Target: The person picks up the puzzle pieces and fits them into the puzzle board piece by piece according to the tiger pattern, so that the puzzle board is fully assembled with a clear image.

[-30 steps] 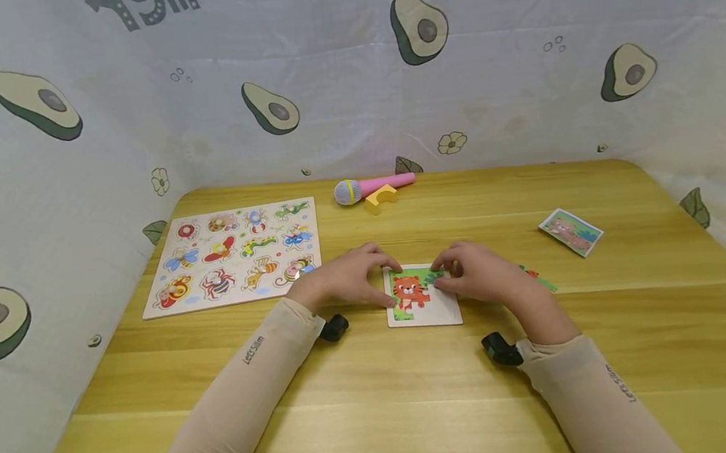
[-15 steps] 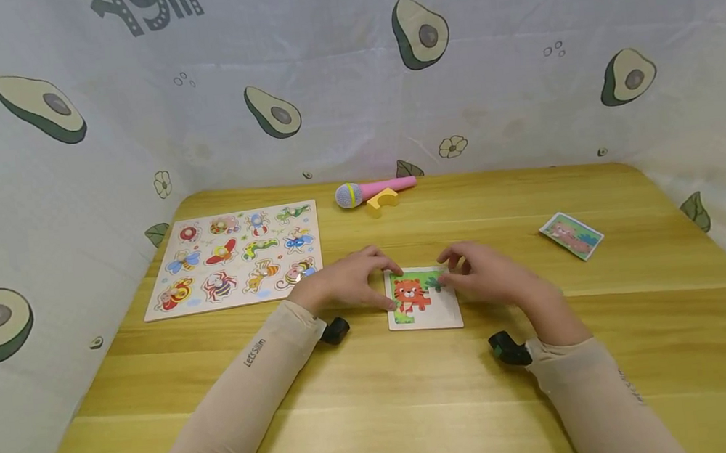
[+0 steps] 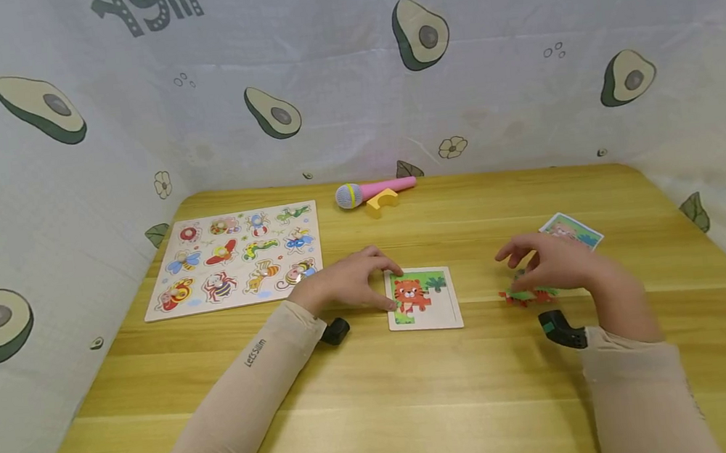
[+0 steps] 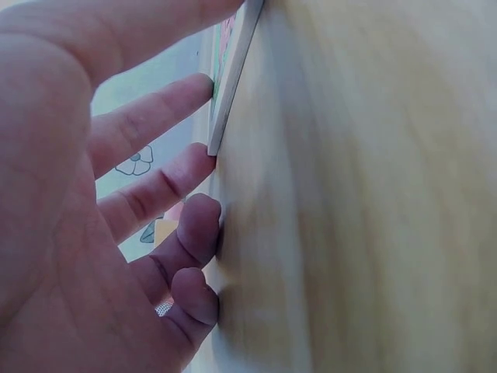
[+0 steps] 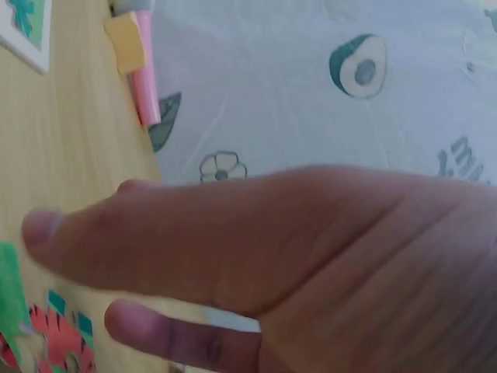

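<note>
My left hand (image 3: 353, 281) is at the left side of a square puzzle board (image 3: 446, 310), its thumb and fingertips touching the edge around the upper left corner. An orange tiger's face (image 3: 409, 291) and green pieces lie in the board, beside a bare white part. In the left wrist view, extended fingers (image 4: 159, 183) touch the board's edge (image 4: 233, 97). My right hand (image 3: 553, 262) hovers with loosely bent, parted fingers over loose red and green pieces (image 3: 527, 297). The right wrist view shows tiger-striped pieces (image 5: 60, 339) below its thumb; nothing is seen held.
An insect peg puzzle (image 3: 235, 259) lies at the back left. A pink toy microphone (image 3: 380, 189) and a yellow arched block (image 3: 382, 201) are at the back middle. At the right, a picture card (image 3: 583, 233) lies partly behind my right hand. A patterned curtain (image 3: 346, 53) hangs behind the table.
My right hand has moved right, from the board's upper right corner to the loose pieces. A dark green leafy piece shows uncovered in the board. The left hand has stayed in place.
</note>
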`<state>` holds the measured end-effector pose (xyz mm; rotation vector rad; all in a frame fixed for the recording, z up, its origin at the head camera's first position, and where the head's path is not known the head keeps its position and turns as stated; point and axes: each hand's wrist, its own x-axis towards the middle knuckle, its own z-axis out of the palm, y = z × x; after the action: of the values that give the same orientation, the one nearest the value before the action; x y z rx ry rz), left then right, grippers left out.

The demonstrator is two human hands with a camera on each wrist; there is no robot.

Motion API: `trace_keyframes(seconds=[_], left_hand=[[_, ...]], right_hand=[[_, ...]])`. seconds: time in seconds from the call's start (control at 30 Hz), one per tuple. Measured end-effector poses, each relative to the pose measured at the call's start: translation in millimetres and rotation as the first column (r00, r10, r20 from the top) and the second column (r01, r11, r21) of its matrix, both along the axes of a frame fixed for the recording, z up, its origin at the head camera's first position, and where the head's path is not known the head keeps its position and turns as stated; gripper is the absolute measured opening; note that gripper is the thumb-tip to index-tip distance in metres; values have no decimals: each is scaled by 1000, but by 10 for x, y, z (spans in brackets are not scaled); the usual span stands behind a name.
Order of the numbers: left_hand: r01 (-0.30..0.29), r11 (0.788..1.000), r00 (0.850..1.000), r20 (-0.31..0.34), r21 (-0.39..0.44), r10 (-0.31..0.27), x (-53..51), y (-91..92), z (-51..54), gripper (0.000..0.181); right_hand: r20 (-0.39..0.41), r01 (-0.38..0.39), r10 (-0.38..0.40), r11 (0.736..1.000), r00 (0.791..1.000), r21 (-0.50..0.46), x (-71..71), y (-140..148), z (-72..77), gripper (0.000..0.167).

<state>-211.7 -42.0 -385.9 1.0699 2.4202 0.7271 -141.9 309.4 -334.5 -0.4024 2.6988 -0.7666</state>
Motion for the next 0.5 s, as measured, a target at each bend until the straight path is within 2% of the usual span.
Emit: trace_keyframes(seconds=[0.1, 0.3, 0.5], left_hand=[[1, 1000, 1000, -2, -1, -1, -7, 1, -7, 56], [-4, 1000, 1000, 9, -6, 4, 4, 3, 16, 57], [-10, 1000, 1000, 18, -2, 10, 9, 4, 27, 56]], right_hand=[[35, -6, 6, 1000, 999, 2, 13, 135, 6, 48], [102, 29, -30, 1000, 994, 7, 11, 315, -6, 53], [100, 18, -22, 999, 995, 41, -24, 370, -60, 47]])
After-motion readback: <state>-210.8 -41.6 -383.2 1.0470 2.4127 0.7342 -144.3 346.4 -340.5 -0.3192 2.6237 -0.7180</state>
